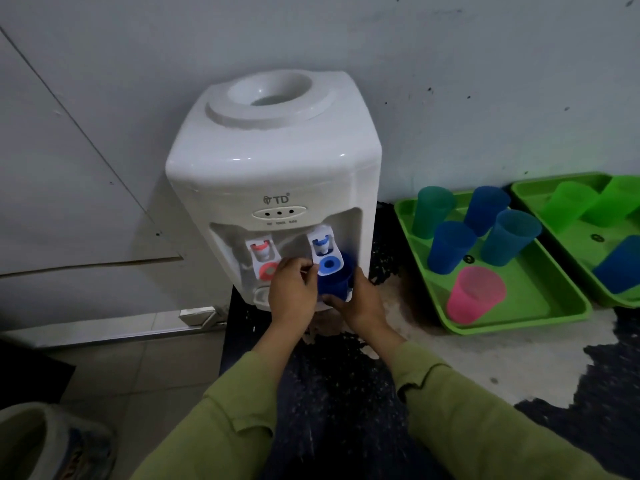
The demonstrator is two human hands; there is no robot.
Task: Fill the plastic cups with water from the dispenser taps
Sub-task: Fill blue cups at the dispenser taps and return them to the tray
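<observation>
Water could spill here, as I judge it: the blue cup (334, 284) sits tucked under the blue tap (327, 258) of the dispenser (273, 161), and a tilt or late release would overflow it. The right hand (360, 303) is wrapped around the cup from below. The left hand (292, 294) is curled narrow at the tap's lever, holding nothing else. To the right of the dispenser, the green tray (429, 299) holds five more cups; whether they are filled cannot be told.

Left hand (292, 294) curled — right hand (360, 303) gripping
</observation>
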